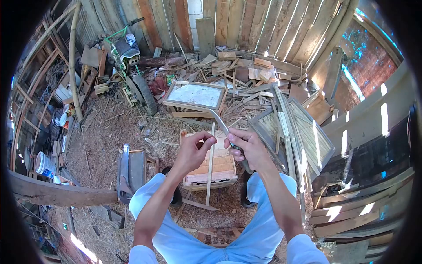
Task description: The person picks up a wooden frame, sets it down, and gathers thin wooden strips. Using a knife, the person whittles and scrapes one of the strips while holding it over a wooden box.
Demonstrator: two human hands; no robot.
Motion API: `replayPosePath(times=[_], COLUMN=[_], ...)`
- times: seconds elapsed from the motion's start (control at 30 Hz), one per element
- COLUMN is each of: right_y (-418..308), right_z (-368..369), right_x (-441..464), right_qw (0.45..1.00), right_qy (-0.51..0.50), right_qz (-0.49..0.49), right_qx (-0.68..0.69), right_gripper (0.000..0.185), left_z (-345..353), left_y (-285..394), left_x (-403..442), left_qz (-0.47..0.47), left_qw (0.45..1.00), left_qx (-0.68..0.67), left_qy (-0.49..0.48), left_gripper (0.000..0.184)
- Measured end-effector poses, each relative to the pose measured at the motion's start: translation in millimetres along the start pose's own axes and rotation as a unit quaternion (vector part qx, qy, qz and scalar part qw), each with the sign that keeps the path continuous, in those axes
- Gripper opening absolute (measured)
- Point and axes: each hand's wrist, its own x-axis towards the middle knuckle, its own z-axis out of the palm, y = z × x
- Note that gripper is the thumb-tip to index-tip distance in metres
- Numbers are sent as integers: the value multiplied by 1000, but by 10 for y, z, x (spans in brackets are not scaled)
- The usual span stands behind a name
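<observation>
My right hand [247, 147] is closed around the dark handle of a curved knife [220, 123], its blade pointing up and away from me. Facing it, my left hand [194, 149] has thumb and forefinger pinched together close to the blade. Whether anything small is between those fingers I cannot make out. A thin wooden strip [210, 176] stands between my hands, running across a low wooden box [211, 169]. The box sits between my knees.
At left, a hand saw [125, 176] lies along a small stool [137, 169]. A framed panel [193, 94] rests on heaped scrap wood [246, 72]. A motorbike [132, 66] leans near the plank wall, and a white bucket [45, 163] stands far left. Planks [351, 211] are stacked at right.
</observation>
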Motion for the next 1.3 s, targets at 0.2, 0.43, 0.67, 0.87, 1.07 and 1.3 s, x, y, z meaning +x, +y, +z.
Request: replayPosePath(times=[0.2,0.43,0.67,0.87,1.07,1.3], right_y=[-283,-172,-122,-85,-181,-295], right_z=[-376,-64,108,23,-58,-295], right_x=[-30,-189,-132,-106,-137,-156], right_qw=[987,997,998,997,996,993], right_qy=[125,25,2,35,56,90], right_qz=[-96,-62,-55,-51,-73,-70], right_qx=[38,-31,-12,-41,-20,-7], right_gripper=[31,44,38,35,26,24], left_z=[-80,-17,71,89,94,-40], left_y=[-83,117,236,215,199,146], left_x=[-115,-107,-67,-84,-101,-142], left_qz=[10,39,135,157,159,91], left_qw=[999,993,977,976,973,988], left_qx=[27,88,110,99,111,86], left_qy=[18,74,124,117,122,86], left_gripper=[15,12,8,8,8,9])
